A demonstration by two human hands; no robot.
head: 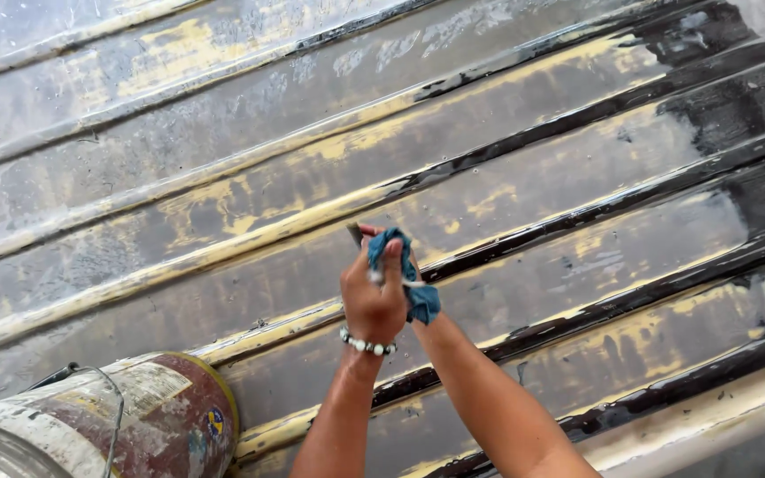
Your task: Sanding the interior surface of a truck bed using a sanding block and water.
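Observation:
My left hand [372, 301], with a white bead bracelet on the wrist, is closed around a blue cloth [419, 299] held up in front of a ribbed metal sheet [223, 133]. My right hand [429, 327] comes in from the lower right. It is almost wholly hidden behind the cloth and my left hand, so I cannot tell its grip. A small dark tip [353, 233] pokes out just above the hands; I cannot tell what it is. Both hands press together around the cloth.
The metal sheet is worn, with yellowish patches and wet black coating [719, 106] across its right side. A paint-stained bucket [148, 416] with a wire handle stands at the lower left, close to my left forearm.

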